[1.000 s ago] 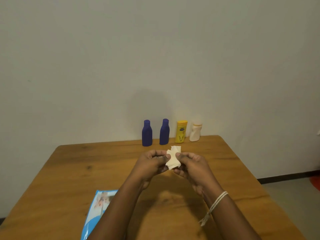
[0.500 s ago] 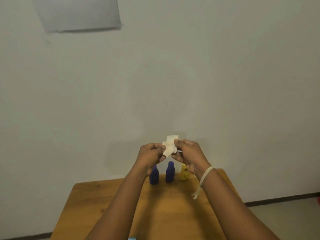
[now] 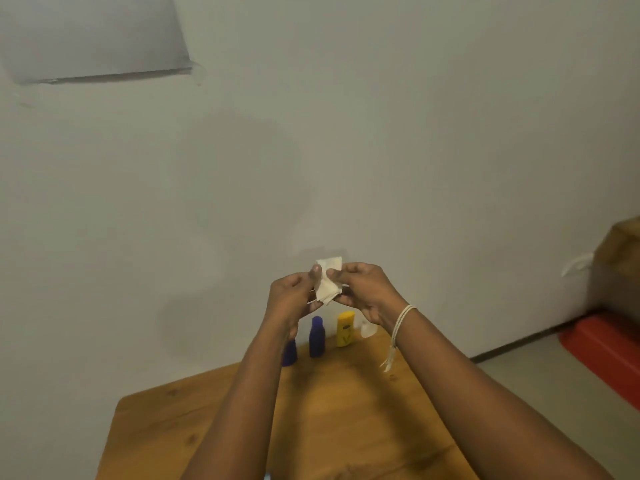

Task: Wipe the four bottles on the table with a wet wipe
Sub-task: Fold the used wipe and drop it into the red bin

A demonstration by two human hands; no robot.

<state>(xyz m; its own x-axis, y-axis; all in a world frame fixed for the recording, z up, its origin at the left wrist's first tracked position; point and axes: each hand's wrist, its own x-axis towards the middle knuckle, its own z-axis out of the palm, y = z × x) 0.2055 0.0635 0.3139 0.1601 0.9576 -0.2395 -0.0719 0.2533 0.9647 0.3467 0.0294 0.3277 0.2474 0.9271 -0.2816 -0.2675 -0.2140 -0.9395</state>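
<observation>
place: home room | cues: wooden table [image 3: 346, 420], plain wall [image 3: 415, 133], toiletry bottles [image 3: 344, 329]

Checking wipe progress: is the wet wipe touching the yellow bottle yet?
Apart. Head view: wet wipe is pinched between left hand and right hand, raised above the yellow bottle.

Four bottles stand in a row on the counter [image 3: 346, 427] at its far edge, against the wall. Taking the second bottle [image 3: 316, 337] as landmark: the first bottle [image 3: 290, 353] stands to its left, the third bottle [image 3: 345, 329] just right, the fourth bottle [image 3: 367, 330] farther right.
</observation>
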